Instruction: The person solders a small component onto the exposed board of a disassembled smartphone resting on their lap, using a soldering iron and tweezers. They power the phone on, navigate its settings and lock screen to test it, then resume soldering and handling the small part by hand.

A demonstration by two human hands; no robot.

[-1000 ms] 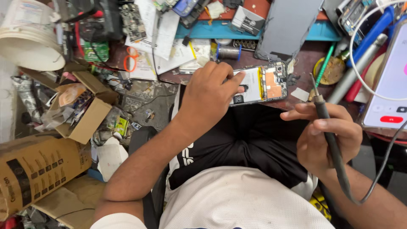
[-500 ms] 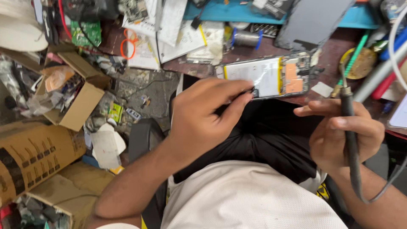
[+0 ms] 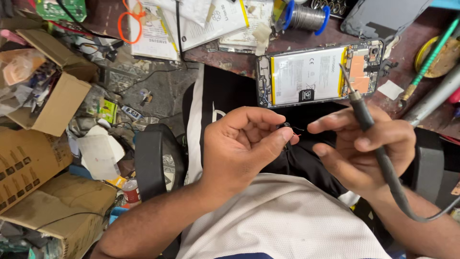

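Observation:
An opened phone [image 3: 318, 74] with its back off lies on the brown bench edge, white battery and circuit board showing. My left hand [image 3: 244, 144] is below it, over my lap, pinching a tiny black part with thin red and black wires [image 3: 289, 129] between thumb and fingertips. My right hand [image 3: 366, 148] grips a black soldering iron [image 3: 369, 120] like a pen. Its tip points up toward the phone's board. The iron's cable runs down to the right.
A solder spool [image 3: 306, 17], papers [image 3: 211, 19] and a grey phone back cover [image 3: 383, 17] lie behind the phone. A green-handled tool [image 3: 431, 57] sits at right. Open cardboard boxes [image 3: 52, 110] and clutter fill the floor at left, beside a black chair armrest [image 3: 153, 158].
My left hand has pulled back from the phone toward my lap and now pinches the small wired part. The view has dropped closer to my hands. My right hand still holds the iron.

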